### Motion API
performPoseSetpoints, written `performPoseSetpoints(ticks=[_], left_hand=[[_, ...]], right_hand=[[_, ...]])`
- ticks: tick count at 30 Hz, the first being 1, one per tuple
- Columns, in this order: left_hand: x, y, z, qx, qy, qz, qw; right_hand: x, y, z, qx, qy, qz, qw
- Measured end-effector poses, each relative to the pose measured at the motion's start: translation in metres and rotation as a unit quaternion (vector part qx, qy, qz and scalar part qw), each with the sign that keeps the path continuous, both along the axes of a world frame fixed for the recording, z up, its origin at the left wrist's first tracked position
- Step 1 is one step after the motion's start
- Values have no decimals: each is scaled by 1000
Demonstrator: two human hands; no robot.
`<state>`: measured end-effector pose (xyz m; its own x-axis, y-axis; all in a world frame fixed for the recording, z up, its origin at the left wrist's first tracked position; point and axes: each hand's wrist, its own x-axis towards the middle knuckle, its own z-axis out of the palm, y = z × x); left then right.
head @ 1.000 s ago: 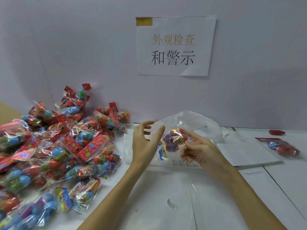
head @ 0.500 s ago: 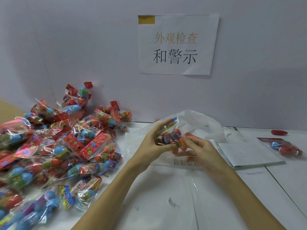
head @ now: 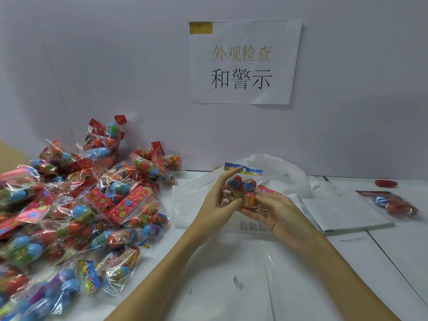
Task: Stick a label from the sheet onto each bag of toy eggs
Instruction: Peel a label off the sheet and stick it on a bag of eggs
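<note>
Nearest to the person, at the near edge of the desk (head: 393,262), lie clear plastic sheets (head: 231,274) with a small printed mark, and along the left edge a large heap of bags (head: 76,209) of toy eggs spreads toward the far left corner. Further in, above the middle of the desk, both hands hold one bag of toy eggs (head: 242,192) lifted off the surface. The left hand (head: 216,200) has its fingers (head: 228,178) curved round the left side of the bag, and the right hand (head: 275,210) cups it from below and from the right, with its fingers (head: 261,199) pressed against the eggs; both hands are partly closed on the bag. I judge the bag to be light, with thin, slippery, crinkling film, while the eggs inside look hard and can roll against each other. So it is better to hold it over the eggs, not by the loose film, and to look for a flat, stretched part of film for the label. The coloured header strip (head: 244,170) at the top looks stiffer and could also serve for holding. Just behind the hands lies the label sheet (head: 254,227) with small printed warnings, partly under a white plastic bag (head: 278,165). Toward the right edge lies a paper stack (head: 342,212), then one separate bag (head: 391,202), and a red object (head: 385,183) near the far right corner. On the wall hangs a paper sign (head: 243,62).
</note>
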<state>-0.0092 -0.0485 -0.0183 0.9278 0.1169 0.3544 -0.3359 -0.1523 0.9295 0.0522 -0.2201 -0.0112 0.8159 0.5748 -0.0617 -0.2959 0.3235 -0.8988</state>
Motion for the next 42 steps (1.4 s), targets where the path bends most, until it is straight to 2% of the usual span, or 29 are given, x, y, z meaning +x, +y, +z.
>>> performPoseSetpoints(ticks=[3,5,6,7,9,12,14,19,22,34,38,42], left_hand=[[1,-1,-1,-13,-19,34,999],[4,-1,0,-32,-32,61,997],[4,-1,0,-30,-37,80,996],[5,1,-1,-14,-40,104,994],[7,4,-4,61,-44,158,985],[9,7,-11,189,-29,191,963],[9,8,-16,259,-14,178,949],[7,17,-21,332,26,63,941],[8,28,-23,354,44,15,934],[18,33,-32,329,20,58,942],[18,35,-32,330,22,46,943],[17,34,-30,317,63,48,945]], right_hand=[[2,-2,0,-16,-36,41,998],[4,-3,-5,-107,-116,13,987],[7,-3,-9,-184,-185,-32,965],[9,-5,-13,-265,-266,-74,924],[15,-10,-20,-373,-385,-65,841],[16,-16,-25,-446,-413,49,793],[16,-16,-29,-463,-429,56,774],[16,-10,-31,-433,-435,28,789],[18,-10,-32,-426,-449,25,785],[16,1,-36,-408,-480,-61,774],[16,-3,-35,-380,-466,-68,796],[17,-5,-37,-374,-440,-71,813]])
